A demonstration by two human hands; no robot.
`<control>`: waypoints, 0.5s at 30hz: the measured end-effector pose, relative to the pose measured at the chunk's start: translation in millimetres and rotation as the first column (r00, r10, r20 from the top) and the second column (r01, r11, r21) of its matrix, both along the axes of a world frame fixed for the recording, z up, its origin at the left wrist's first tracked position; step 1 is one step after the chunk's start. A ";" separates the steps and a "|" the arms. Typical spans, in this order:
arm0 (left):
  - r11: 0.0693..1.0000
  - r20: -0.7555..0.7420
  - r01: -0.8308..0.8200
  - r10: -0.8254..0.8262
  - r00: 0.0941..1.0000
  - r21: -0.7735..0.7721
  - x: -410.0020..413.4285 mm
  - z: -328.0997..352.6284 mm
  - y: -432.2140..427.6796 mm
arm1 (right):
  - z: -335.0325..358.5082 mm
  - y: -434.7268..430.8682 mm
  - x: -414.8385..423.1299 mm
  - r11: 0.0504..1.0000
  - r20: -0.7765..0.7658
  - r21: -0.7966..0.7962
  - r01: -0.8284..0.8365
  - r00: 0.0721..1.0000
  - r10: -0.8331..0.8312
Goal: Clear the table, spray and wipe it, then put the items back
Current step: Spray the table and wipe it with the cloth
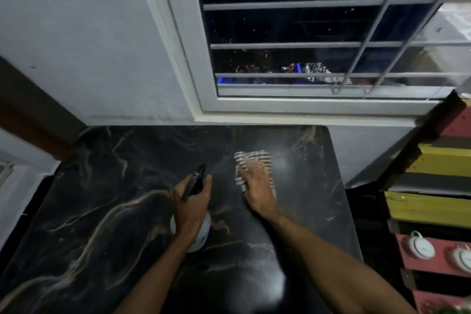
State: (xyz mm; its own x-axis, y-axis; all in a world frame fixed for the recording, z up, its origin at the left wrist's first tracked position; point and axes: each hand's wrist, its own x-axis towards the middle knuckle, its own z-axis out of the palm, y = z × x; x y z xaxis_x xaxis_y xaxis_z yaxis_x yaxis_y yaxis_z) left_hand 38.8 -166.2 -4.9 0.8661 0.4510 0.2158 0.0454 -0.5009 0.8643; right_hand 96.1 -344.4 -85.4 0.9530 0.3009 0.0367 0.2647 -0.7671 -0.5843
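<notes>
We look down on a black marble-patterned table (107, 211) with pale veins, pushed against a grey-white wall (84, 46) below a barred window (318, 33) that is dark outside. Our left hand (190, 208) is wrapped tight around a spray bottle (201, 234), its black nozzle pointing toward the far right, a faint mist hanging ahead of it. Our right hand (257, 186) lies flat, fingers spread, pressing a striped cloth (251, 160) onto the tabletop near the far edge. The table's left half is bare. Its right edge runs just beside a shelf of coloured slats (430, 186), where white round objects (420, 248) rest on a pink board.
</notes>
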 end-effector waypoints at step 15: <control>0.994 0.003 0.112 -0.112 0.994 0.003 94.7 -5.0 23.0 | -6.4 -57.0 104.5 0.938 0.007 -0.051 0.343 0.939 -0.343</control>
State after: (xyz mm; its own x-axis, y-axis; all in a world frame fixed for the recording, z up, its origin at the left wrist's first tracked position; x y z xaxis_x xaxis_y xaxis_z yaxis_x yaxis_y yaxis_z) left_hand 133.5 -143.2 -9.9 0.9103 0.3507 0.2197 -0.0136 -0.5052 0.8629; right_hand 200.6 -401.4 -91.8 0.9987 -0.0425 0.0276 -0.0207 -0.8399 -0.5423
